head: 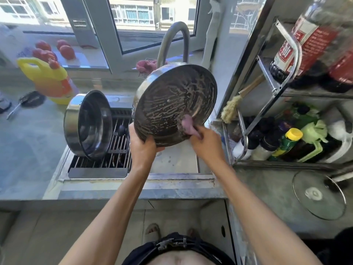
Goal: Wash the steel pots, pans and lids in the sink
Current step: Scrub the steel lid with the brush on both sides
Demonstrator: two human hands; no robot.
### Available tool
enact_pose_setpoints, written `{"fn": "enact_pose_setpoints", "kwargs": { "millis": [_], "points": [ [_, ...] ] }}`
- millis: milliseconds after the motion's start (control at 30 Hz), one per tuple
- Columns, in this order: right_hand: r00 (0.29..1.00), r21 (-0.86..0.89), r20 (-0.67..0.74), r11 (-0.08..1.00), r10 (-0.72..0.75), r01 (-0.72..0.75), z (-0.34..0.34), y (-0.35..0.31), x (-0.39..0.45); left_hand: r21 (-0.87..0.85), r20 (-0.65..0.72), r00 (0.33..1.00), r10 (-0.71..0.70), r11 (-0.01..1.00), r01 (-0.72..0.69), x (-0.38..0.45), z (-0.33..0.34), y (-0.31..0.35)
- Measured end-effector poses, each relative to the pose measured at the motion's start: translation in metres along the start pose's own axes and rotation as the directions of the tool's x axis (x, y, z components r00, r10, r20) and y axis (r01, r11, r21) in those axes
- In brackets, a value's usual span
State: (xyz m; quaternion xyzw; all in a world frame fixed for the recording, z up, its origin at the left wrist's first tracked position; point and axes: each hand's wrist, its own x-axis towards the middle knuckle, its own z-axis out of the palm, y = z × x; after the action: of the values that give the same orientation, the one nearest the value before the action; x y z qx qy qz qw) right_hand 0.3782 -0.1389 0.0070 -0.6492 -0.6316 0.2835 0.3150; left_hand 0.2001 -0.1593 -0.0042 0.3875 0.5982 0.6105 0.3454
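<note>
A steel pot (172,100) is tilted up over the sink (177,159), its dark underside facing me and streaked with soap foam. My left hand (142,144) grips its lower rim. My right hand (205,142) holds a pink cloth (188,124) and presses it against the pot's bottom edge. A second steel pot (89,123) stands on its side on the drain rack (118,150) at the sink's left. The grey faucet (174,42) arches behind the pot I hold.
A yellow detergent jug (50,79) and a small dark strainer (31,99) sit on the left counter. A metal shelf (282,88) with bottles and a brush (232,109) stands close on the right. A glass lid (318,195) lies on the right counter.
</note>
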Motion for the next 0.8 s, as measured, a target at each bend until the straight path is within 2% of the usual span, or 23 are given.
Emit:
{"fn": "enact_pose_setpoints", "kwargs": {
  "millis": [100, 167, 233, 267, 300, 400, 433, 500, 600, 667, 800],
  "points": [
    [0.983, -0.334, -0.033, 0.929, -0.182, 0.161, -0.018, -0.009, 0.012, 0.041, 0.016, 0.997, 0.071, 0.997, -0.072, -0.005, 0.000, 0.008],
    [0.984, -0.622, -0.010, 0.771, -0.179, 0.134, -0.024, -0.019, 0.018, 0.050, 0.031, 0.994, 0.103, 0.993, -0.104, -0.006, 0.002, 0.010],
    [0.989, -0.780, 0.044, 0.614, -0.140, 0.121, -0.028, -0.030, 0.019, 0.044, 0.055, 0.992, 0.114, 0.992, -0.116, -0.008, 0.004, 0.014],
    [0.991, -0.793, 0.076, 0.596, -0.112, 0.128, -0.025, -0.035, 0.018, 0.038, 0.074, 0.990, 0.123, 0.991, -0.127, -0.010, 0.006, 0.019],
    [0.990, -0.762, 0.105, 0.632, -0.092, 0.139, -0.017, -0.038, 0.016, 0.050, 0.090, 0.987, 0.134, 0.989, -0.139, -0.011, 0.008, 0.021],
    [0.965, -0.486, 0.254, 0.853, -0.071, 0.191, 0.018, -0.048, -0.007, 0.106, 0.081, 0.984, 0.159, 0.980, -0.167, -0.013, 0.011, 0.025],
    [0.953, -0.407, 0.288, 0.890, -0.088, 0.206, 0.025, -0.050, -0.014, 0.087, 0.061, 0.987, 0.145, 0.985, -0.150, -0.011, 0.010, 0.024],
    [0.953, -0.442, 0.289, 0.871, -0.087, 0.213, 0.018, -0.049, -0.013, 0.044, 0.066, 0.993, 0.098, 0.994, -0.101, -0.011, 0.004, 0.019],
    [0.986, -0.730, 0.165, 0.668, -0.033, 0.145, -0.013, -0.039, 0.014, 0.077, 0.123, 0.986, 0.112, 0.990, -0.122, -0.012, -0.006, 0.014],
    [0.997, -0.786, 0.070, 0.614, -0.032, 0.075, -0.024, -0.038, 0.024, 0.078, 0.147, 0.981, 0.124, 0.988, -0.137, -0.014, -0.005, 0.017],
    [0.966, -0.539, 0.255, 0.822, -0.051, 0.185, 0.018, -0.054, -0.007, 0.054, 0.123, 0.988, 0.090, 0.994, -0.097, -0.011, 0.005, 0.019]
  ]
}}
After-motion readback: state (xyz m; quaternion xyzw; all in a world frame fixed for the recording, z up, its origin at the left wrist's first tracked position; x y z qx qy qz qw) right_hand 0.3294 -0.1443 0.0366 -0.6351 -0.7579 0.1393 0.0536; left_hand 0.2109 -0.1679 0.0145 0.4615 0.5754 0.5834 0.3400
